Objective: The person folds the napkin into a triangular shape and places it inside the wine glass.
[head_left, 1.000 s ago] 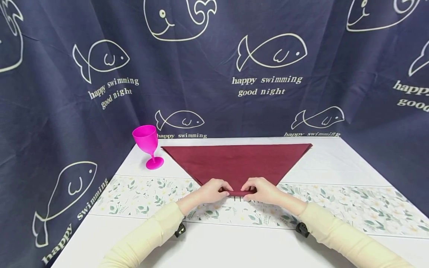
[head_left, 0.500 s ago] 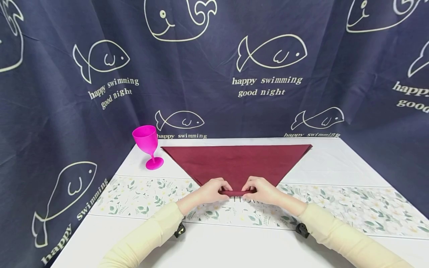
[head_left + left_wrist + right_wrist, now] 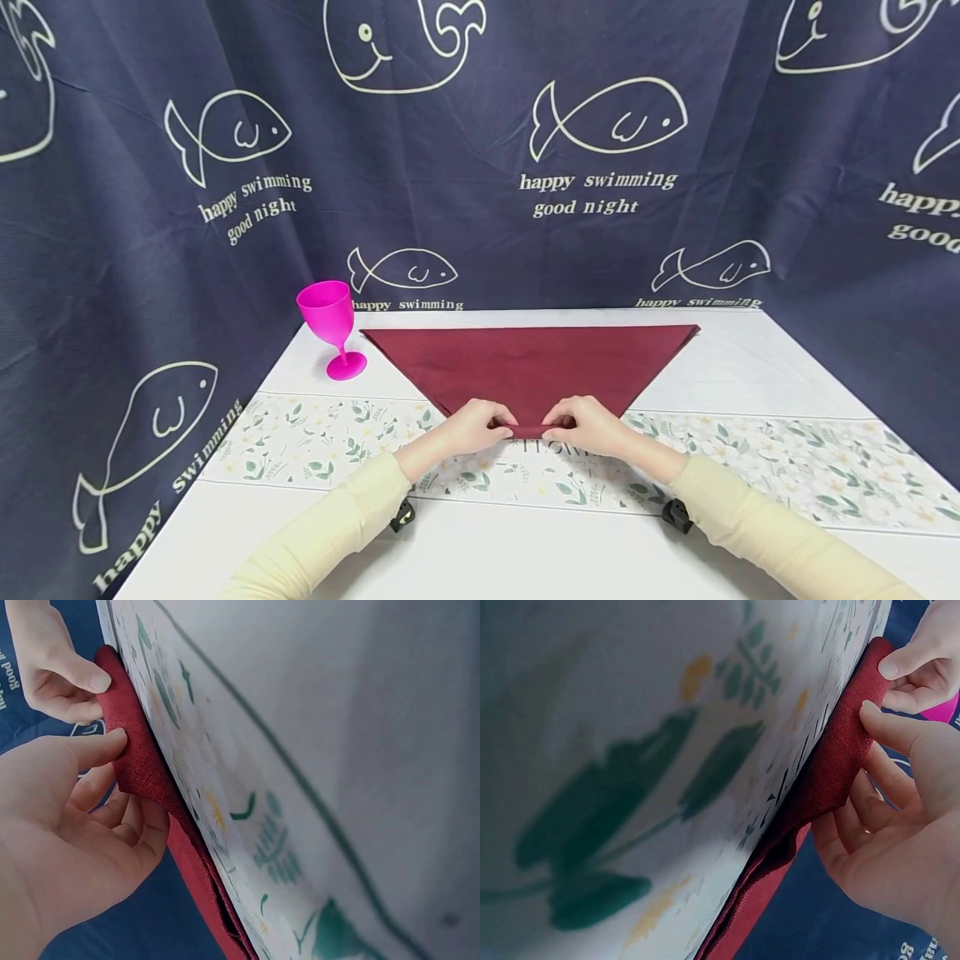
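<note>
A burgundy napkin [image 3: 528,362], folded to a triangle, lies flat on the surface [image 3: 750,367] with its long edge far from the person and its point toward them. Both hands meet at that near point: the left hand [image 3: 468,427] and right hand [image 3: 592,426] each pinch the small rolled tip between thumb and curled fingers, equally near. The roll's axis runs left to right.
</note>
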`<state>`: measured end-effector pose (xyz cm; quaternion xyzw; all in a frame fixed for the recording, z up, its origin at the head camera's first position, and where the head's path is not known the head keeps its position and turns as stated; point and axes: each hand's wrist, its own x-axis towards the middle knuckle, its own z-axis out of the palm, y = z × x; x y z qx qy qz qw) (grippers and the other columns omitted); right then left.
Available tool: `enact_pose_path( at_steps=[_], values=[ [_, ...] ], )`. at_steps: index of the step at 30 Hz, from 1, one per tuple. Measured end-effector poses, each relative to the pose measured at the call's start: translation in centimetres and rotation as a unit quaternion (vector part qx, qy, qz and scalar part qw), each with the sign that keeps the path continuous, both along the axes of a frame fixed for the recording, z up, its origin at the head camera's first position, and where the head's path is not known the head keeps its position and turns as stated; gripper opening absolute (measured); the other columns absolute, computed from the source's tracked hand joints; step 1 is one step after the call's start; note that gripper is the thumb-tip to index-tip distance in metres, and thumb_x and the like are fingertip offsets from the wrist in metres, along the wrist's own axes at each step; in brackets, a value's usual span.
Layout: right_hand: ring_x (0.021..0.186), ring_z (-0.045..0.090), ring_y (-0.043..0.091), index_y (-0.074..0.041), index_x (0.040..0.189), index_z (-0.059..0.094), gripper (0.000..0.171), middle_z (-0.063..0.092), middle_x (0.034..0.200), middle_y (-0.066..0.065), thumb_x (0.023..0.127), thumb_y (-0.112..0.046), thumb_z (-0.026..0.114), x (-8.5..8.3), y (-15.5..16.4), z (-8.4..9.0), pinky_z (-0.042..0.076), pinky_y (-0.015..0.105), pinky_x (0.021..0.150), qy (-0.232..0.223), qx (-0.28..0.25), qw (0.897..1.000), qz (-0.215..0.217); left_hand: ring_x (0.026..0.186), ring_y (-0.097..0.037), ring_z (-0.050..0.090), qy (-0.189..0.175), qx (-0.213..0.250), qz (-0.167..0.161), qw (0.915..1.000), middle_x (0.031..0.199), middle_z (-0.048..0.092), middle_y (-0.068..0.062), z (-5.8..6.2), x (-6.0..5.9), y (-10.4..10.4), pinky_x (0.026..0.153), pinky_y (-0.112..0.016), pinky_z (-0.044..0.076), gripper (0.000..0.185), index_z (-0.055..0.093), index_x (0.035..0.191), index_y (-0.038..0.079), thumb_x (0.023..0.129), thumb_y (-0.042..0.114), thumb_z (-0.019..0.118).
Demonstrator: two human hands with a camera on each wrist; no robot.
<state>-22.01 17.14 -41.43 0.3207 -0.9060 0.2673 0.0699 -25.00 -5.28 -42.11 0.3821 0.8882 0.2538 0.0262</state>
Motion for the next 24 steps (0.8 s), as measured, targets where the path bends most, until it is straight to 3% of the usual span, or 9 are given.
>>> enact_pose_path(
  at_steps=[11,24],
  values=[
    [0.052,0.047,-0.001,-0.010,0.081,0.066,0.012,0.062,0.067,-0.009,0.076,-0.021,0.067,-0.06,0.10,-0.21,0.041,0.016,0.049,-0.032,-0.014,0.999,-0.010,0.075,-0.003,0.056,-0.009,0.003,0.006,0.9999,0.086,0.067,0.004,0.36,0.36,0.04,0.068,-0.016,0.044,0.014,0.067,0.093,0.011,0.084,0.016,0.057],
    [0.050,0.043,0.000,-0.014,0.080,0.066,0.004,0.055,0.067,-0.007,0.080,-0.017,0.063,-0.07,0.13,-0.46,0.038,0.016,0.049,-0.020,-0.007,1.000,0.000,0.078,-0.003,0.056,0.001,-0.007,0.012,0.9999,0.086,0.067,0.006,0.25,0.40,0.14,0.071,-0.017,0.044,0.014,0.068,0.090,0.013,0.084,0.019,0.057]
  ],
)
